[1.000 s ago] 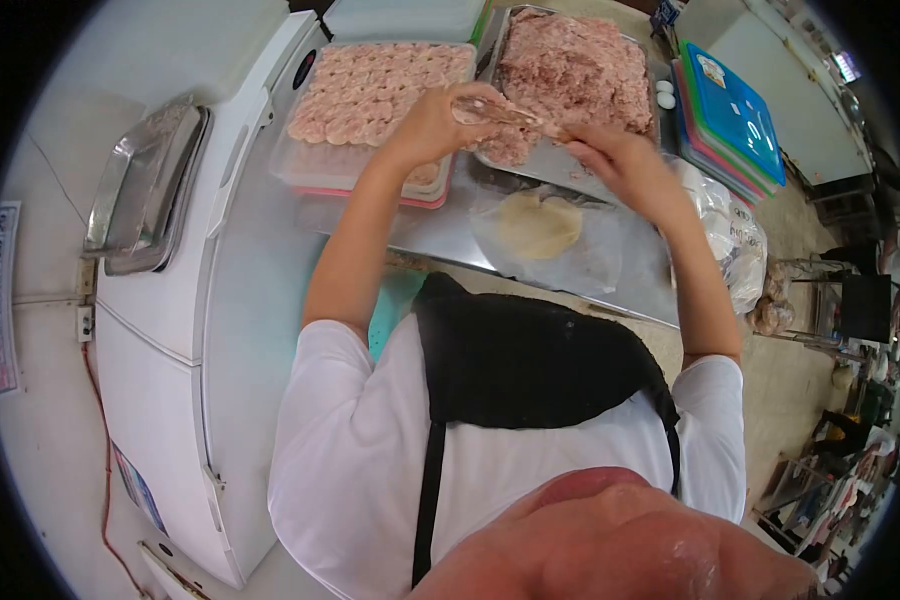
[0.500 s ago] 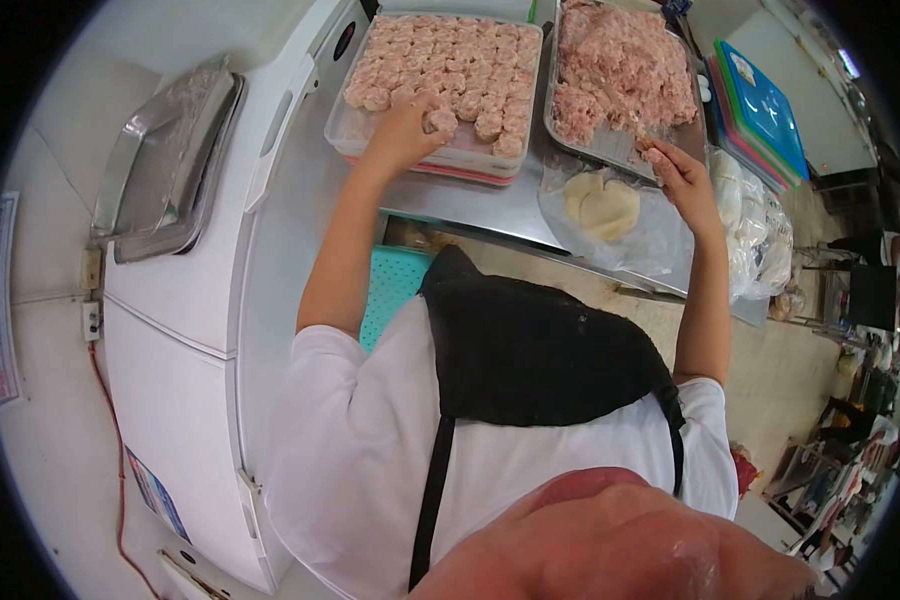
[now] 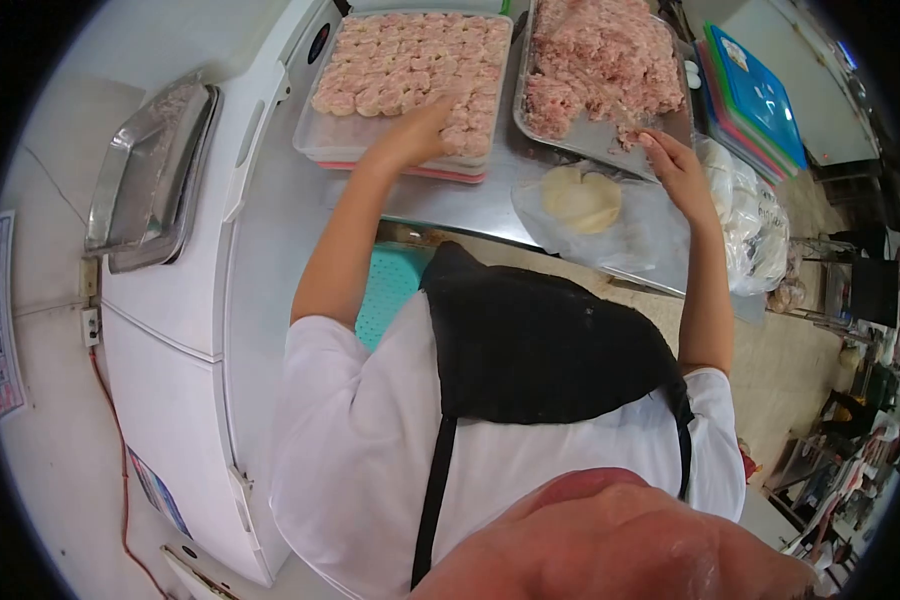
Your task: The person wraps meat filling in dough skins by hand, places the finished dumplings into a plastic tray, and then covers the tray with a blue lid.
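Note:
My left hand [image 3: 418,136] reaches over a clear plastic container [image 3: 345,140] packed with rows of open-topped meat dumplings [image 3: 410,60]. Its fingers are closed round a dumpling set down at the gap in the near rows, and they largely hide it. At the near edge of a metal tray [image 3: 580,145], my right hand [image 3: 678,172] pinches something small, with a bit of meat at its tip; its kind cannot be made out. Ground meat [image 3: 605,65] is heaped in that tray. Round pale dough wrappers [image 3: 580,200] lie on a plastic sheet before the tray.
Coloured plastic lids [image 3: 760,100] are stacked right of the tray, beside white plastic-wrapped packs [image 3: 745,215]. A white refrigerator [image 3: 170,340] stands on the left with metal trays [image 3: 155,170] against it. A turquoise perforated basket [image 3: 385,285] sits below the counter edge.
My left hand has lowered the dumpling it held into the gap among the near rows. My right hand stays by the meat tray. The whole view has shifted slightly.

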